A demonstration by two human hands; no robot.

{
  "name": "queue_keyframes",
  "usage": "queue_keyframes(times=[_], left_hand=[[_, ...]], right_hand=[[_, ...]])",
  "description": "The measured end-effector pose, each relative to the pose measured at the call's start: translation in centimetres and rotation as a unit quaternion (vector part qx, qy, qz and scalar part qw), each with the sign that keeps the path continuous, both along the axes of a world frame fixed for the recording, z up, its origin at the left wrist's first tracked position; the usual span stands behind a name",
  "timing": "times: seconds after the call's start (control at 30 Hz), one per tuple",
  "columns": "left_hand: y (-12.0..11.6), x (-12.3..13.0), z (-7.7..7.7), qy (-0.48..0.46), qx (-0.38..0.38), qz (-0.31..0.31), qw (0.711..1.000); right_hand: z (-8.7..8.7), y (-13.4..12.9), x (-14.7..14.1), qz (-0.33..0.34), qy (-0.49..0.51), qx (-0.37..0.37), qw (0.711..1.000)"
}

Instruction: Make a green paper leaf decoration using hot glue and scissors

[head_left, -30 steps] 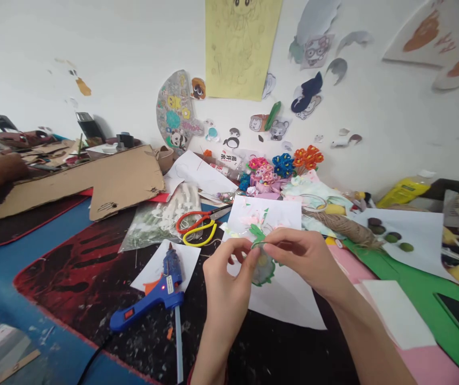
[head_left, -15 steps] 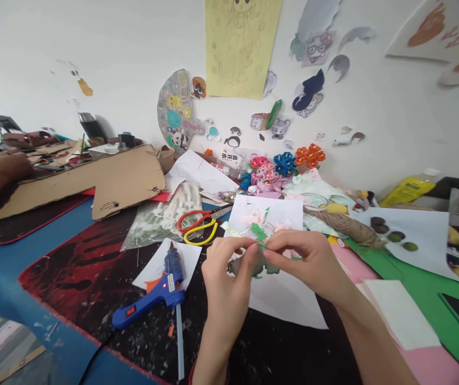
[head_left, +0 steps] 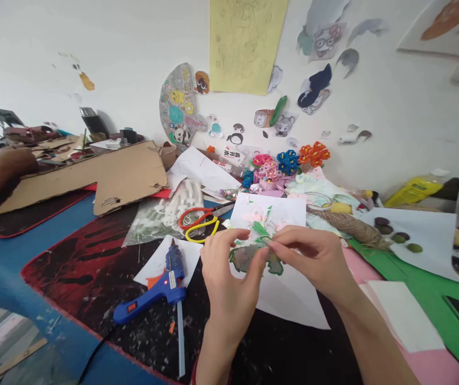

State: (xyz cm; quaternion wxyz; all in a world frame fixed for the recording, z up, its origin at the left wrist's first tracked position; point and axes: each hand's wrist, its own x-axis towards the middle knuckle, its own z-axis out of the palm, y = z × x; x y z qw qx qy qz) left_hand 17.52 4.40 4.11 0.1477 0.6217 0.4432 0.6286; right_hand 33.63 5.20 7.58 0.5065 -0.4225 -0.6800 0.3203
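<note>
Between my hands is a small greyish craft piece (head_left: 242,258) with a wavy green edge, held above a white sheet of paper. My left hand (head_left: 227,272) grips it, thumb on its near face and fingers behind. At its upper right edge, the thumb and forefinger of my right hand (head_left: 313,259) are pinched together on a thin green edge. My fingertips partly hide that spot. Just beyond the piece, green and pink scraps (head_left: 259,227) lie on the white paper (head_left: 289,305).
A blue glue gun (head_left: 153,299) lies on the black and red mat (head_left: 73,272), left of my hands. Scissors (head_left: 201,227) with red and yellow handles lie behind it. Cardboard (head_left: 129,176) stands farther left, near another person's hand (head_left: 13,160). Twine (head_left: 350,227) is at right.
The left forefinger has lifted off the top edge, and the thumb has slid right across the piece. More of its grey face shows. The right hand has shifted slightly right, still pinching.
</note>
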Motion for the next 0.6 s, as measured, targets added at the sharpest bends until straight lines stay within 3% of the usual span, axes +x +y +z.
queue_keyframes(times=[0.1, 0.37, 0.6], left_hand=[[-0.05, 0.09, 0.03, 0.010, 0.017, -0.002, 1.000], [0.04, -0.12, -0.02, -0.022, -0.023, -0.031, 0.999], [-0.26, -0.28, 0.42, -0.018, 0.024, -0.013, 0.999]], right_hand=[[-0.08, -0.01, -0.04, 0.005, 0.002, -0.002, 1.000], [-0.05, -0.06, -0.14, 0.013, -0.008, -0.037, 0.999], [-0.14, 0.00, -0.35, 0.002, -0.026, -0.019, 0.999]])
